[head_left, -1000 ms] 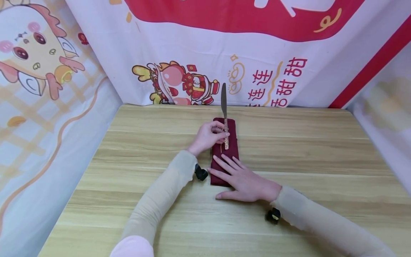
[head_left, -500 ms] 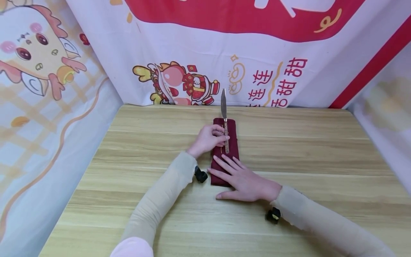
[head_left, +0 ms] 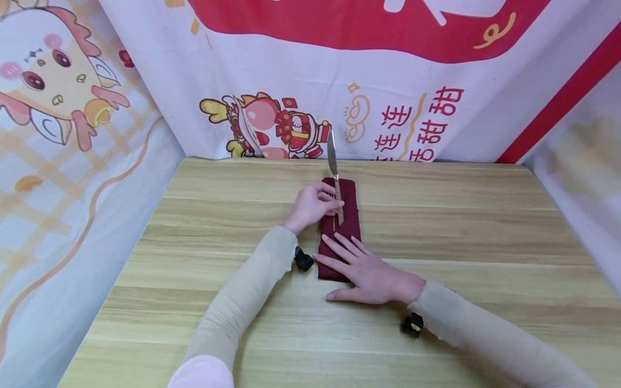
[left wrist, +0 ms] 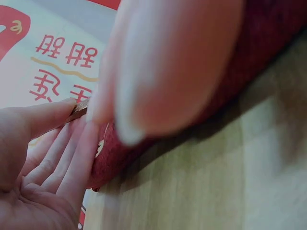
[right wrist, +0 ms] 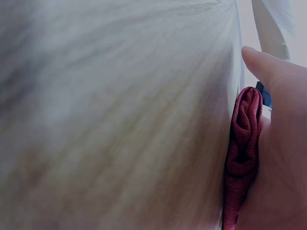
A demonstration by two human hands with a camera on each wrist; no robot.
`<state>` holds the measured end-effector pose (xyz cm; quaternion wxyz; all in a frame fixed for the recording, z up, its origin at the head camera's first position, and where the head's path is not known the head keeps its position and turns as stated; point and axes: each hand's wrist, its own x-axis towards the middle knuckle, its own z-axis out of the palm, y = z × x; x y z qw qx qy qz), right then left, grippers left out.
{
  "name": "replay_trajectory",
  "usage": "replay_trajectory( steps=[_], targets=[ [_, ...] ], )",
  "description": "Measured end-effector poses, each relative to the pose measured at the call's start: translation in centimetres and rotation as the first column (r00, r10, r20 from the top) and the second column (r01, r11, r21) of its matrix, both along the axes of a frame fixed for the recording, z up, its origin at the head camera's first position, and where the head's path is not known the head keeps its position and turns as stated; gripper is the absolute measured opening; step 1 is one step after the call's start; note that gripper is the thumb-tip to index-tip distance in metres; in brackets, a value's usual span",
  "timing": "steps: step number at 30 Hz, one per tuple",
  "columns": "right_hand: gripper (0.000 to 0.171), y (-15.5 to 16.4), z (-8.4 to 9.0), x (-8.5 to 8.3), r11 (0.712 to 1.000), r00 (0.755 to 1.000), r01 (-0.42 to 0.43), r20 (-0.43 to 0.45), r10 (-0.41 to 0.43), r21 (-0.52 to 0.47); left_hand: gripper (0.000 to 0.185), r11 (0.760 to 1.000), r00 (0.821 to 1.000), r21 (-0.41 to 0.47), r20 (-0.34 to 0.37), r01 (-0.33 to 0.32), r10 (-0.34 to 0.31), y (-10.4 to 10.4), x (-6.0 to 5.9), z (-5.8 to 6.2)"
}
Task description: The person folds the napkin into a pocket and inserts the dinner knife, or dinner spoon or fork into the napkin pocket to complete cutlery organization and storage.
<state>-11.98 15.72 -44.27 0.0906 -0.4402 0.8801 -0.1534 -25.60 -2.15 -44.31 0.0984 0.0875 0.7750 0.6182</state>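
Note:
My left hand (head_left: pixel 310 209) pinches a table knife (head_left: pixel 338 200) by its patterned handle, between thumb and fingers. The blade slants up and away from me, its tip leaning slightly left. Beneath lies a long folded burgundy napkin (head_left: pixel 349 215). On the napkin's left part rests a fork (head_left: pixel 333 222), partly hidden behind my left fingers. My right hand (head_left: pixel 371 276) lies spread with straight fingers over the napkin's near end. In the left wrist view, the knife handle (left wrist: pixel 78 110) sits at the thumb tip. The right wrist view shows the napkin's rolled layers (right wrist: pixel 243 148) under my palm.
The napkin lies on a wood-grain table (head_left: pixel 461 237). A printed cloth backdrop (head_left: pixel 271 64) hangs along the table's far edge, right behind the knife blade. Patterned cloth (head_left: pixel 73 161) also borders the left side.
The knife first drops a little toward me, then rises again, and its tip swings left. My left hand shifts slightly with it. My right hand stays put on the napkin.

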Motion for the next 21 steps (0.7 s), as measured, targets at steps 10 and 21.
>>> replay_trajectory(
  steps=[10, 21],
  targets=[
    [0.081, 0.0, -0.3, -0.2, 1.0, 1.0, -0.012, -0.012, 0.012, -0.015, 0.027, 0.992, 0.988, 0.02, 0.083, 0.126, -0.128, 0.0, 1.2, 0.3],
    [0.08, 0.1, -0.2, -0.2, 1.0, 0.999, -0.02, -0.031, 0.02, 0.0, 0.033, 0.983, 0.976, -0.039, 0.13, 0.18, -0.173, -0.2, 1.7, 0.6]
  ],
)
